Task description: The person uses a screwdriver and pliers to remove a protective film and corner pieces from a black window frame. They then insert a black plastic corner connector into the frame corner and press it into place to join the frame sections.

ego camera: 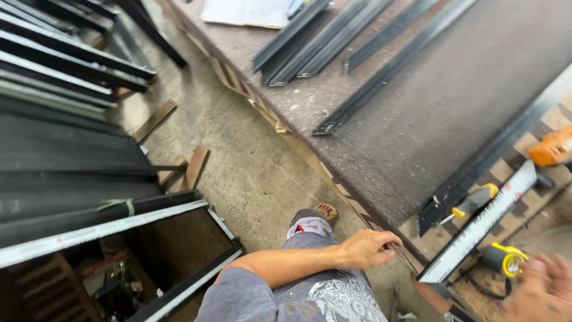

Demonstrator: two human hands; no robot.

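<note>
Open notebook (247, 12) lies beyond loose dark metal profiles (322, 39).

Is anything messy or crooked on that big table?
Yes. The dark metal strips lie at different angles, not lined up, and pale dust and shavings speckle the table. The left hand grips the table's edge; the right hand is blurred near a yellow tape measure.

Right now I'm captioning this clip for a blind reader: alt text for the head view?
A person's left hand rests on the edge of a dusty workbench; the blurred right hand is near a yellow tape measure. Dark metal profiles lie on the bench and more are stacked by the concrete floor.
</note>
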